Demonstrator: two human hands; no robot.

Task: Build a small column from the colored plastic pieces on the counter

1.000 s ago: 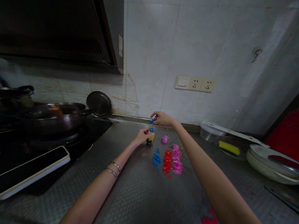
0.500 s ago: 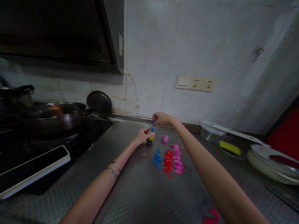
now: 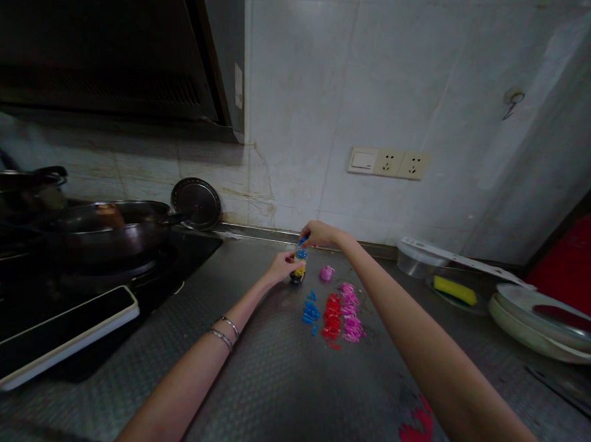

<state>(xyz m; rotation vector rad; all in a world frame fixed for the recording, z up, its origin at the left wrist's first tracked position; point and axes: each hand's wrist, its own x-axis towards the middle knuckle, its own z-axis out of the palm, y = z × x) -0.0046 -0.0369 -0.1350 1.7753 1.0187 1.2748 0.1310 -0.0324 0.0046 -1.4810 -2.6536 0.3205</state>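
My left hand (image 3: 283, 268) is closed around a small clear bottle (image 3: 299, 264) standing on the metal counter. Dark, yellow and blue bits show inside it in layers. Right above its mouth, my right hand (image 3: 317, 234) pinches small blue pieces (image 3: 303, 240). In front of the bottle lies a pile of blue pieces (image 3: 310, 312). Beside that are a red pile (image 3: 332, 318) and a pink pile (image 3: 352, 314) of small band-like pieces; their exact kind is too small to make out. A pink cap-like object (image 3: 327, 273) sits just right of the bottle.
On the left, a pan (image 3: 107, 233) rests on the black stove, with a phone (image 3: 52, 343) near the stove's front edge. A round metal lid (image 3: 196, 203) leans on the wall. To the right are a plastic tub (image 3: 418, 260), a yellow sponge (image 3: 454, 291) and stacked bowls (image 3: 544, 326).
Both hands keep nearly the same positions at the bottle. The view has shifted very slightly; the piles and the pink object stay where they were.
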